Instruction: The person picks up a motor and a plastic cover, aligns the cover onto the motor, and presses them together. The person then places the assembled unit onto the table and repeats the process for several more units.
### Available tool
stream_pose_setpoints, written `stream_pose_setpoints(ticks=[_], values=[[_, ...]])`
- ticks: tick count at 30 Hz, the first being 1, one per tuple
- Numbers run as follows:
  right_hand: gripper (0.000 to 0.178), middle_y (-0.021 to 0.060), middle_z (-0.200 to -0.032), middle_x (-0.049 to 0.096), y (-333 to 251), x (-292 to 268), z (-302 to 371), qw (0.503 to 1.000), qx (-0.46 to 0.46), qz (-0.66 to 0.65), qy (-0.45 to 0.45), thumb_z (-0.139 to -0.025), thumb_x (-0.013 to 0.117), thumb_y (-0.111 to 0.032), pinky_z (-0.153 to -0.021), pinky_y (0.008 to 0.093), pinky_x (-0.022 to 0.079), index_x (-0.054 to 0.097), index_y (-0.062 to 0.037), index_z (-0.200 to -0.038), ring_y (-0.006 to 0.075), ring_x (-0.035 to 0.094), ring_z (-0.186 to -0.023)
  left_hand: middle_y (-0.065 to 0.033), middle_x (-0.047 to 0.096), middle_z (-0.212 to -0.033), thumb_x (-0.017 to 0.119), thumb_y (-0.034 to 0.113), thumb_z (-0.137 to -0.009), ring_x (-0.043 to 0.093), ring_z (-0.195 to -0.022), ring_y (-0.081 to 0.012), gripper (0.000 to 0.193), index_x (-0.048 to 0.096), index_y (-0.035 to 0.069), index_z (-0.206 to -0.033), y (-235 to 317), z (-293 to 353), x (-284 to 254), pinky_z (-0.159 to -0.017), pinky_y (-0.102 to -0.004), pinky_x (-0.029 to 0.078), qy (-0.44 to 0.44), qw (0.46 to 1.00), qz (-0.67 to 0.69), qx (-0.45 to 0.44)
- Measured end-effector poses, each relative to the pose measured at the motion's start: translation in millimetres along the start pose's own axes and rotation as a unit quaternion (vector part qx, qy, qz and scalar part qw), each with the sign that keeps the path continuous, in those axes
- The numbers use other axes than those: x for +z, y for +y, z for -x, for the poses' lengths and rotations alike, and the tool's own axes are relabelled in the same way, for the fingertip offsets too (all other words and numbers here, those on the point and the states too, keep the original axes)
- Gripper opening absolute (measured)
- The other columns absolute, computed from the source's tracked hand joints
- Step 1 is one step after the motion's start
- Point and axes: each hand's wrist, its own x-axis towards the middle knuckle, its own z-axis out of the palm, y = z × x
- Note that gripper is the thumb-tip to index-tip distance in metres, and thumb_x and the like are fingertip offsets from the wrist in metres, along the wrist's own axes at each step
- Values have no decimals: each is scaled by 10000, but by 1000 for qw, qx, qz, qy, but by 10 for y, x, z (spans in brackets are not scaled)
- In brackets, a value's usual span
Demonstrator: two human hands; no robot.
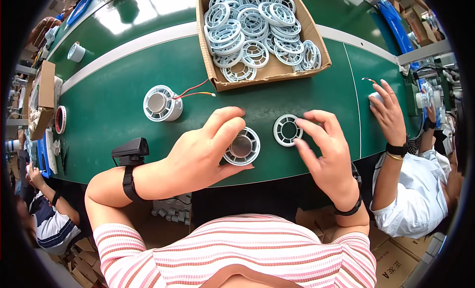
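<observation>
My left hand (198, 147) curls round a white motor-like housing (241, 147) with a grey metal disc in its centre, thumb at the near side and fingers at the far side. To its right, my right hand (326, 152) has thumb and fingertips on the right rim of a small white spoked ring (288, 130); whether the ring touches the green table is unclear. Beyond my left hand stands a second white housing (162, 104), its red and yellow wires trailing toward the box.
An open cardboard box (269, 81) full of pale spoked rings stands at the far middle of the green table (109, 119). A co-worker's hand (388, 109) covers a white part at right. A red-and-white ring (60, 119) and a white cylinder (76, 52) are at left.
</observation>
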Motion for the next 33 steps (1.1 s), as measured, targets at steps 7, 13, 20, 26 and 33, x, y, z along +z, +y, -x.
stream_pose_setpoints(ticks=[7,13,20,26,33], values=[[486,148,-1282,623,-33,169,-6,999,3,-24,-24,-746,793,8,-937,384,522,696,-52,-1219,319,642,-1078,-89,482,-1458,750,-51,-876,621,-1214,-188,719,414,52,-1504,94,-24,-39,-929,-328,592,-110,879,410,-219],[707,174,-1310,625,-356,144,-49,987,-35,-158,24,-718,811,41,-986,391,533,566,-24,-1378,307,649,-1154,-51,507,-1423,680,-103,-908,558,-1291,-146,706,398,61,-1534,-1,-44,64,-1051,-323,545,-119,843,493,-182],[917,183,-1320,628,-550,301,-155,969,-92,-230,-13,-717,815,70,-996,419,539,369,10,-1516,348,643,-1172,-36,511,-1406,686,-78,-924,551,-1302,-152,668,427,76,-1521,-52,-49,60,-1070,-333,538,-122,833,515,-160],[860,188,-1337,639,-511,216,-161,972,-59,-218,-63,-725,809,68,-1075,402,501,398,2,-1478,294,639,-1251,-33,509,-1403,710,-42,-928,552,-1302,-156,635,456,77,-1498,-60,-60,85,-1082,-340,538,-125,836,511,-157],[787,179,-1351,636,-462,161,-170,964,-51,-245,-90,-747,814,49,-1093,396,486,439,0,-1437,294,641,-1249,-85,544,-1371,737,-10,-895,602,-1245,-173,653,475,62,-1489,-90,-88,48,-1036,-315,553,-136,846,495,-145]])
